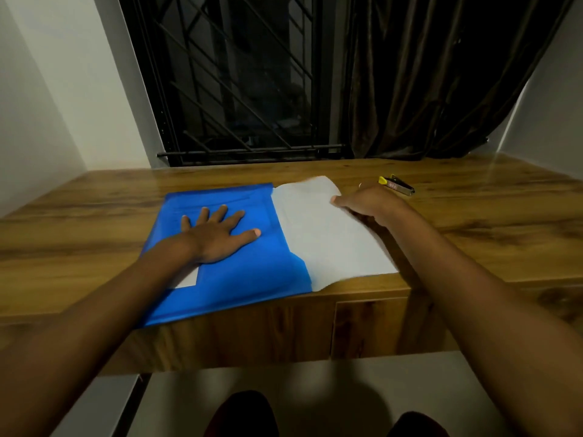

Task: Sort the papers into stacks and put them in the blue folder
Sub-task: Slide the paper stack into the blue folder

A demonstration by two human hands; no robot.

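Papers (328, 241) are sticking out of the right-hand opening of the blue folder (246, 279). Much of the white stack is lying bare on the desk (473, 234), and the rest is sitting tucked under the blue cover. The blue folder is lying flat on the desk, with its near left corner hanging a little over the desk's front edge.

The left hand (217, 234) is pressing down on the middle of the folder, palm flat, fingers straight and spread. The right hand (369, 203) is working to the right of the folder, gripping the far right edge of the papers. Its thumb (335, 200) is lying on top of the sheet and its fingers are curling round the edge. This hand is blurring, so how many sheets it is holding cannot be told.

A white rectangular patch (189, 279) is showing on the folder's near left part, just beside the left wrist. Well to the right of the folder, a small yellow-and-black tool (397, 185) is lying on the desk. Behind the folder, a dark window with a metal grille (236, 83) is facing the desk, and a brown curtain (441, 74) is hanging further to the right.
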